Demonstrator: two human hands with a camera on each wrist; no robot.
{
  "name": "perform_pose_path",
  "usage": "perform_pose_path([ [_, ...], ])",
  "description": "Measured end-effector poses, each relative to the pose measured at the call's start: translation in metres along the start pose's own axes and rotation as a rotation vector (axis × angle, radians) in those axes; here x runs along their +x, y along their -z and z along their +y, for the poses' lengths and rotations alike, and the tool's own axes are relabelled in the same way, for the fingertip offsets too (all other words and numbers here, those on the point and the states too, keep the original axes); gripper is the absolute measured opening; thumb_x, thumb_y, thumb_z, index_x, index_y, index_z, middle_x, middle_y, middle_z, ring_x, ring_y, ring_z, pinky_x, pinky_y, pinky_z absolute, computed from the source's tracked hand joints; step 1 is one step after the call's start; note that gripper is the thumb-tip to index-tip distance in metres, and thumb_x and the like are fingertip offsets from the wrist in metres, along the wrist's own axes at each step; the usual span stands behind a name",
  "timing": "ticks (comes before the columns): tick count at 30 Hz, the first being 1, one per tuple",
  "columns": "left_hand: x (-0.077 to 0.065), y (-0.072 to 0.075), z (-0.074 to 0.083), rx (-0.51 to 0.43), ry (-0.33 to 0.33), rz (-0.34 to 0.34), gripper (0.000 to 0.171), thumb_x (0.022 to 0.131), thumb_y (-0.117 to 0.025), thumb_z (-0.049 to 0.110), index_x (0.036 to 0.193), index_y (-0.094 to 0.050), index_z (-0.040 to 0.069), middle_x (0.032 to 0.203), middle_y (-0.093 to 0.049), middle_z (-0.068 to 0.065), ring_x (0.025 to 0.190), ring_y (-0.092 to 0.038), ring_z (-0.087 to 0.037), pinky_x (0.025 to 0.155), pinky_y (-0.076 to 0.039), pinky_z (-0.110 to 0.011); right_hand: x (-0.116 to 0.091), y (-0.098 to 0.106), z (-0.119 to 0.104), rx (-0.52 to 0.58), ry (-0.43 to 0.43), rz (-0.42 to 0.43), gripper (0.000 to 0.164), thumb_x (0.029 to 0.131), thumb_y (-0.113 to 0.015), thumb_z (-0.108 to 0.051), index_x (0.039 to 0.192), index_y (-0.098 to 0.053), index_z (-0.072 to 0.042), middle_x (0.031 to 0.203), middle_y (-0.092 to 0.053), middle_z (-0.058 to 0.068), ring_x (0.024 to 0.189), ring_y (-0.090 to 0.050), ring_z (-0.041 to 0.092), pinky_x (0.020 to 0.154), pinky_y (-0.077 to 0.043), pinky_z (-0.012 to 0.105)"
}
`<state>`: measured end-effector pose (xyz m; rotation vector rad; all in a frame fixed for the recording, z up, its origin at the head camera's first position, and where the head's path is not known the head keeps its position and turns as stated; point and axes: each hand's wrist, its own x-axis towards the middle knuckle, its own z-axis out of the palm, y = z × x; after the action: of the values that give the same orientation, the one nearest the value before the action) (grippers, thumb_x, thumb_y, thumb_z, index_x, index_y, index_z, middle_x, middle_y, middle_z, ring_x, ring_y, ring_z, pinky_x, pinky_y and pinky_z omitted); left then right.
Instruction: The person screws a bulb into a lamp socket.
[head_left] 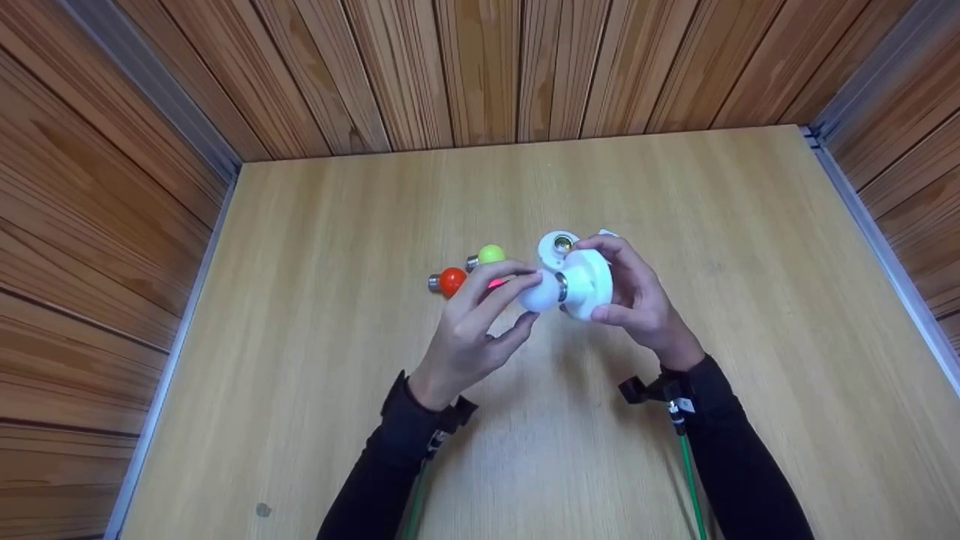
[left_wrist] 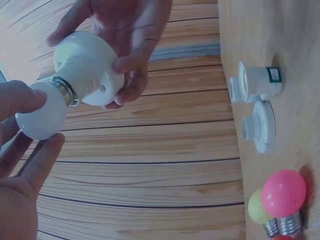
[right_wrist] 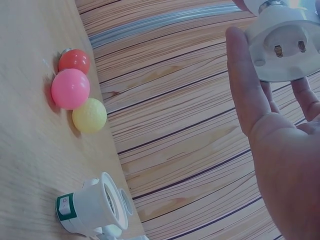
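Observation:
In the head view my left hand (head_left: 469,334) pinches a white light bulb (head_left: 537,292) between thumb and fingertips. My right hand (head_left: 641,304) grips a white round-based lamp holder (head_left: 591,283) by the rim of its base. Bulb and holder are held up above the table, tilted toward each other. The bulb's metal screw cap (left_wrist: 65,90) sits at the mouth of the lamp holder, with part of the metal showing. Seen from the right wrist, the underside of the lamp holder (right_wrist: 280,62) has two metal contacts.
A red bulb (head_left: 452,281), a yellow bulb (head_left: 491,253) and a pink bulb (left_wrist: 284,193) lie together on the table (head_left: 337,360). Beyond the hands stand more white lamp holders (head_left: 551,251), one with a green label (right_wrist: 65,206). Wood-panelled walls (head_left: 480,75) enclose the table.

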<state>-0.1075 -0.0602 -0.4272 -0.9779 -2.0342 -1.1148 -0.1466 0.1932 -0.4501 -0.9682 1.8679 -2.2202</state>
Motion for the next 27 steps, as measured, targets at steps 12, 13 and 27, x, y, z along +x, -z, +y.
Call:
perform_pose_path([
  [12,-0.0005,0.0002,-0.0007,0.023,-0.047,-0.013,0.041,0.091,-0.081,0.000,0.130,-0.071,-0.001,0.126,-0.068,-0.017,0.117,-0.070,-0.024,0.108,-0.060,-0.026,0.0015,0.0006,0.0001,0.038,-0.010,-0.024,0.062,0.086,-0.065,0.001,0.145,-0.050,-0.008,0.138,-0.060,0.004,0.122,-0.061,0.018,0.089,-0.067,0.032],
  [13,-0.0004,0.0001,-0.0005,0.013,-0.038,-0.010,0.040,0.091,-0.081,0.001,0.130,-0.071,-0.001,0.126,-0.068,-0.018,0.117,-0.070,-0.024,0.108,-0.060,-0.026,0.0014,0.0006,-0.0001,0.039,-0.009,-0.022,0.061,0.086,-0.065,0.001,0.145,-0.051,-0.008,0.138,-0.061,0.004,0.122,-0.061,0.017,0.089,-0.067,0.031],
  [27,0.0011,0.0002,0.0019,-0.098,0.132,0.006,0.049,0.092,-0.083,0.010,0.135,-0.066,-0.003,0.134,-0.066,-0.019,0.123,-0.070,-0.026,0.108,-0.060,-0.030,-0.0011,-0.0005,-0.0029,0.023,-0.006,0.013,0.062,0.085,-0.068,0.002,0.144,-0.053,-0.010,0.141,-0.061,0.003,0.127,-0.057,0.020,0.095,-0.063,0.027],
])
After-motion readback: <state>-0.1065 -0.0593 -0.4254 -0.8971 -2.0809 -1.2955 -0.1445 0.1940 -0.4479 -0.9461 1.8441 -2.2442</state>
